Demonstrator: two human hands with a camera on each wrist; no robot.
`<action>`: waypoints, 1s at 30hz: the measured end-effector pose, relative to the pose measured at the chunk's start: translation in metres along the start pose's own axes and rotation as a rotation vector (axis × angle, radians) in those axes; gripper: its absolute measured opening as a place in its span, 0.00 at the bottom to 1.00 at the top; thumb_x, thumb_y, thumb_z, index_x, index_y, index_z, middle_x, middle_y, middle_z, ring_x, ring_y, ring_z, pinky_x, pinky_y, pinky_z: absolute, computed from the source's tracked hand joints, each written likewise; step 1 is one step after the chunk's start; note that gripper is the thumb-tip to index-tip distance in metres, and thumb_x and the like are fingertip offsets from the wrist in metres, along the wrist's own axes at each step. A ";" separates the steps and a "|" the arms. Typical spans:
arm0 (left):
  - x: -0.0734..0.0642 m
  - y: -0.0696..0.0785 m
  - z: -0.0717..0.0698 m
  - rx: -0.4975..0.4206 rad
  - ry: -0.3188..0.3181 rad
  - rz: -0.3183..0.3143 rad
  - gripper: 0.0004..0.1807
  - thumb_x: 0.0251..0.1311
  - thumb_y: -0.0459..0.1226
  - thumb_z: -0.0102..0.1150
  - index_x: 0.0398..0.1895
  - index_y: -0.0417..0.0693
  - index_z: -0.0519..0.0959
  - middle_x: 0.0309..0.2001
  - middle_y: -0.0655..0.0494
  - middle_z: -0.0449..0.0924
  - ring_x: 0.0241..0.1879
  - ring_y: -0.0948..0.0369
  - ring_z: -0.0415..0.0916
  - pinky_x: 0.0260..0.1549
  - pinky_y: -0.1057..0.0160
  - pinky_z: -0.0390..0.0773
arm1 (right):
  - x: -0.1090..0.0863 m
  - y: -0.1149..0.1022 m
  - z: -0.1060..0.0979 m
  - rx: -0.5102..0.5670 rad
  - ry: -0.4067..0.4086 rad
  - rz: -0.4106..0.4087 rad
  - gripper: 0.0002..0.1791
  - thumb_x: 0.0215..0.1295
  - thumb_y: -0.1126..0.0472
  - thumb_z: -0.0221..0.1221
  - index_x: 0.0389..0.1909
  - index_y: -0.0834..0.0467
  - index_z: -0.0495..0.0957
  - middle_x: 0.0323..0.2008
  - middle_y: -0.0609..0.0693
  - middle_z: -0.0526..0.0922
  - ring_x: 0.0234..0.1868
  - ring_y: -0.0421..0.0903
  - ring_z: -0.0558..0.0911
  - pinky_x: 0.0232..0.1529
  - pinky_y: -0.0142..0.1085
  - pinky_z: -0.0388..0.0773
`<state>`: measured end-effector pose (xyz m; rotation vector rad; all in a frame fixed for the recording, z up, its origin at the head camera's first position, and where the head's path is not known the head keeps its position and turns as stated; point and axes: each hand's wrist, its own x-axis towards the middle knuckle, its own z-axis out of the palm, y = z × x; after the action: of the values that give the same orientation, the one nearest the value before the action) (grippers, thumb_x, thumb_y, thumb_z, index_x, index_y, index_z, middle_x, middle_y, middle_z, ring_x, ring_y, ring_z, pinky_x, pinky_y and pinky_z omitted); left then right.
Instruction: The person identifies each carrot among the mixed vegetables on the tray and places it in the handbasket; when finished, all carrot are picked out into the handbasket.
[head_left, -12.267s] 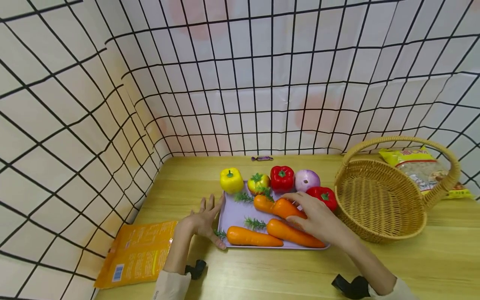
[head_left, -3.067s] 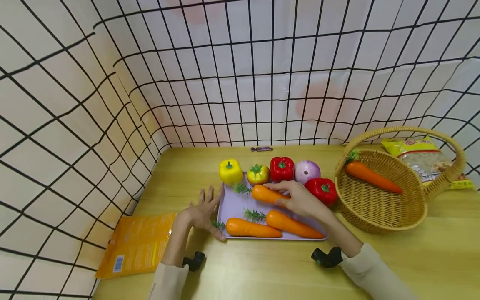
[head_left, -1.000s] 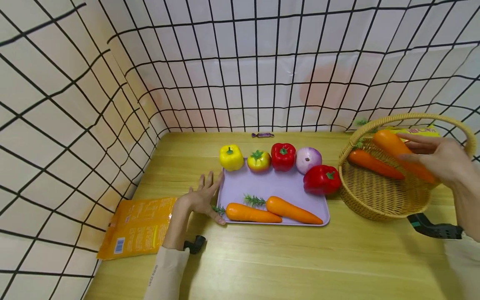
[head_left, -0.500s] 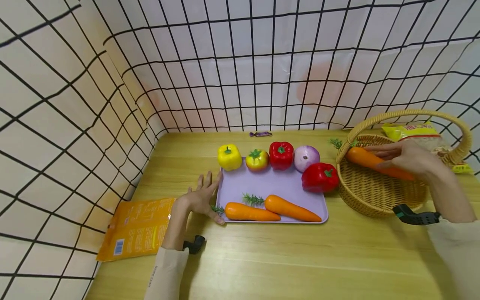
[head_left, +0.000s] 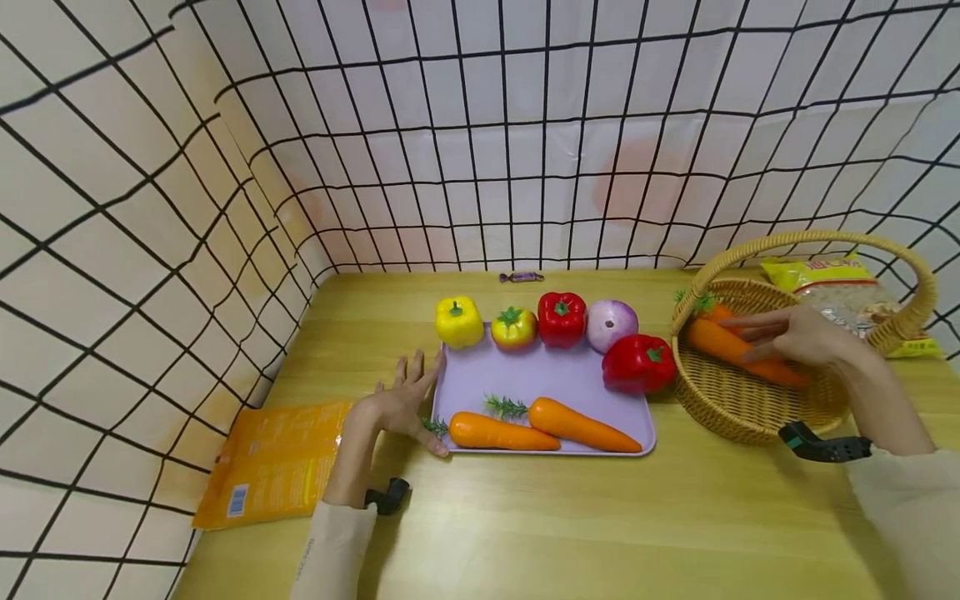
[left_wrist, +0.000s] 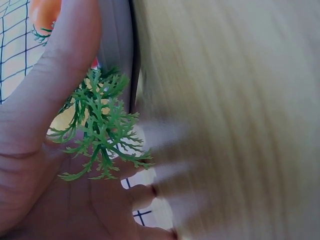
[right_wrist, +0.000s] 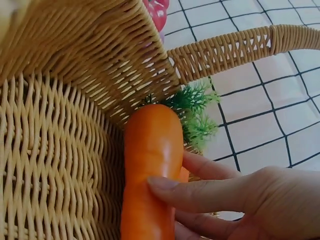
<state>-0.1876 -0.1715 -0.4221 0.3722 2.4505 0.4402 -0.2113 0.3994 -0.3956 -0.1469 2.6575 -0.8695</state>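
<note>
Over yellowish wood (head_left: 540, 525), left hand (head_left: 403, 407) is resting splayed; right hand (head_left: 806, 336) is pinching a tapered orange carrot (right_wrist: 150, 145), best settled gently.

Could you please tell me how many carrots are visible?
4. The left carrot and the right carrot lie on the tray; the right hand grips a third carrot in the basket, and a fourth carrot lies partly hidden behind it. More could be hidden there.

There is room over the near counter (head_left: 525, 525). The basket's (head_left: 705, 404) handle (head_left: 817, 238) and a pepper (head_left: 637, 364) block the way.
</note>
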 end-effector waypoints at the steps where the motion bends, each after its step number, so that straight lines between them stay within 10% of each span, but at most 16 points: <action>1: 0.000 -0.001 0.000 0.000 0.001 0.002 0.82 0.40 0.58 0.83 0.85 0.58 0.27 0.82 0.38 0.15 0.81 0.35 0.15 0.71 0.20 0.32 | 0.000 0.001 0.003 0.006 -0.001 0.003 0.34 0.62 0.55 0.73 0.67 0.64 0.77 0.59 0.69 0.83 0.48 0.36 0.84 0.42 0.25 0.78; 5: -0.002 -0.002 0.002 0.001 0.006 0.012 0.82 0.39 0.59 0.83 0.85 0.56 0.29 0.82 0.36 0.17 0.81 0.34 0.17 0.71 0.19 0.34 | -0.002 0.005 0.015 0.035 -0.007 -0.011 0.33 0.62 0.55 0.73 0.65 0.65 0.78 0.59 0.67 0.84 0.47 0.32 0.81 0.41 0.26 0.79; 11: -0.003 -0.002 0.004 -0.014 0.026 0.027 0.82 0.38 0.58 0.84 0.85 0.56 0.29 0.82 0.36 0.18 0.81 0.33 0.18 0.70 0.18 0.35 | -0.004 0.008 0.020 0.031 0.032 -0.044 0.30 0.63 0.57 0.72 0.64 0.66 0.79 0.58 0.70 0.83 0.53 0.52 0.86 0.41 0.26 0.79; 17: -0.008 -0.002 0.006 -0.038 0.034 0.035 0.83 0.37 0.58 0.85 0.85 0.55 0.30 0.82 0.35 0.19 0.81 0.32 0.18 0.68 0.16 0.36 | -0.007 0.008 0.022 0.048 0.044 -0.056 0.31 0.63 0.57 0.72 0.65 0.66 0.78 0.58 0.70 0.84 0.43 0.28 0.83 0.41 0.26 0.81; 30: -0.006 -0.003 0.004 -0.023 0.038 0.043 0.83 0.38 0.59 0.84 0.85 0.55 0.29 0.82 0.34 0.19 0.81 0.33 0.18 0.69 0.17 0.36 | -0.013 0.013 0.022 0.126 0.032 -0.025 0.36 0.65 0.55 0.70 0.71 0.65 0.72 0.62 0.68 0.82 0.45 0.20 0.78 0.44 0.23 0.80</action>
<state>-0.1810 -0.1752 -0.4232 0.4108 2.4756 0.4975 -0.1914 0.4000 -0.4161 -0.1367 2.6256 -1.0525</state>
